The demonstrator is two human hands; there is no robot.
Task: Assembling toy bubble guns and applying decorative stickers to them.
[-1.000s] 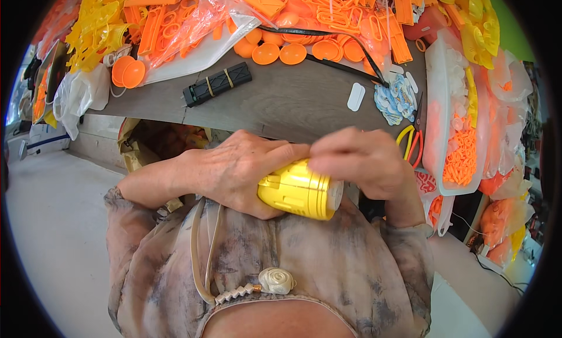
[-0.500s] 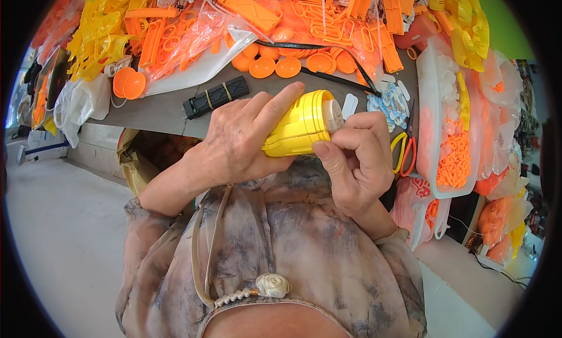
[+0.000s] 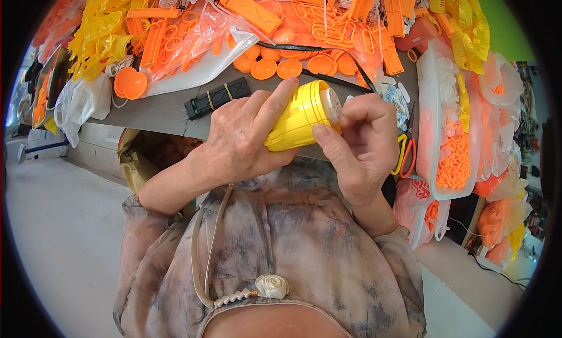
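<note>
In front of my chest, my left hand is wrapped round a yellow plastic cylinder, its index finger stretched along the top. A round white slotted piece, like a small speaker, sits in the cylinder's right end. My right hand is closed at that end, thumb pressed on the yellow rim and the other fingers curled beside the white piece. Its fingertips are partly hidden, so I cannot tell if they hold anything small. On the table edge behind my left hand lies a black rectangular part with bands round it.
Orange plastic parts and orange half-spheres pile up across the grey table. Yellow shells heap at the far left. On the right are scissors, blue-and-white small pieces and a clear bin of orange bits.
The yellow cylinder has tilted slightly, its white end turning a little more into view. My right hand has shifted slightly up and right, its thumb still on the rim.
</note>
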